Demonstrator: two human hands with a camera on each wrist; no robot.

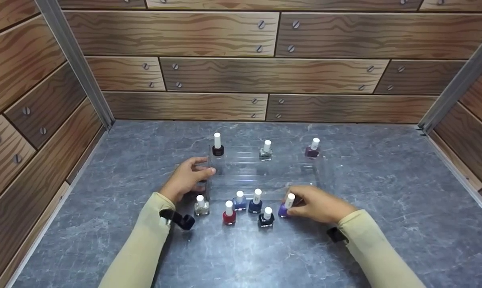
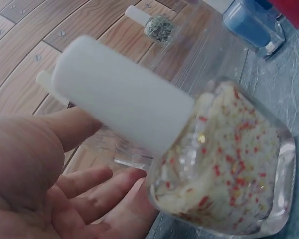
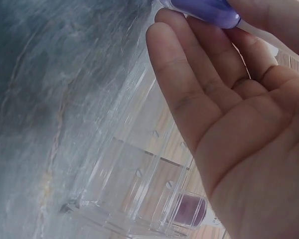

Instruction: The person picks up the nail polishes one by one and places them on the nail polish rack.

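Note:
A clear stepped plastic rack (image 1: 261, 170) stands in the middle of the table. My left hand (image 1: 189, 176) is at its left end, fingers loosely extended and thumb tip over the edge. Close by that wrist, a glitter nail polish bottle (image 2: 224, 164) with red flecks stands upright. My right hand (image 1: 315, 203) pinches a purple nail polish bottle (image 1: 284, 210) between thumb and fingers, near the rack's front right. In the right wrist view its purple glass (image 3: 209, 11) lies against the fingers. Red (image 1: 229, 217), light blue (image 1: 239, 204), dark blue (image 1: 255, 206) and black (image 1: 266, 220) bottles stand between the hands.
Along the rack's back stand a dark red bottle (image 1: 218, 150), a silver glitter bottle (image 1: 265, 153) and a plum bottle (image 1: 312, 152). Wood-patterned panels (image 1: 221, 76) enclose the grey marbled table (image 1: 241, 260) at the back and sides.

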